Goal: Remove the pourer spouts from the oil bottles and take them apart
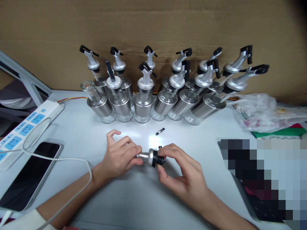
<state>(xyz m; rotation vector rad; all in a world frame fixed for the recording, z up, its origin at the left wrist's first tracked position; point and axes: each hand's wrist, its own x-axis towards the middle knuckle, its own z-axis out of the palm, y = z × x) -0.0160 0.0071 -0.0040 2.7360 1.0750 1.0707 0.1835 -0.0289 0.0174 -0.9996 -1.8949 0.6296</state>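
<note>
A silver bottle pourer (151, 157) with a black ribbed stopper lies sideways between my hands, just above the table. My left hand (121, 155) pinches its narrow spout end, index finger on top and thumb below. The black stopper end is gripped between the thumb and fingers of my right hand (184, 175). Beyond the pourer, a small black lever piece (160, 131) lies on the white table. Near my right fingertips is a tiny black part (160, 147), too small to name. An open-necked glass bottle (100, 105) stands at the front row's left end.
Two rows of glass-and-steel bottles (144, 105) with pourers stand before a cardboard wall (153, 25). At left are a power strip (26, 129), a phone (31, 174) and a white cable (72, 159) crossing my left forearm. A plastic bag (261, 108) and a partly blurred device (254, 198) lie at right.
</note>
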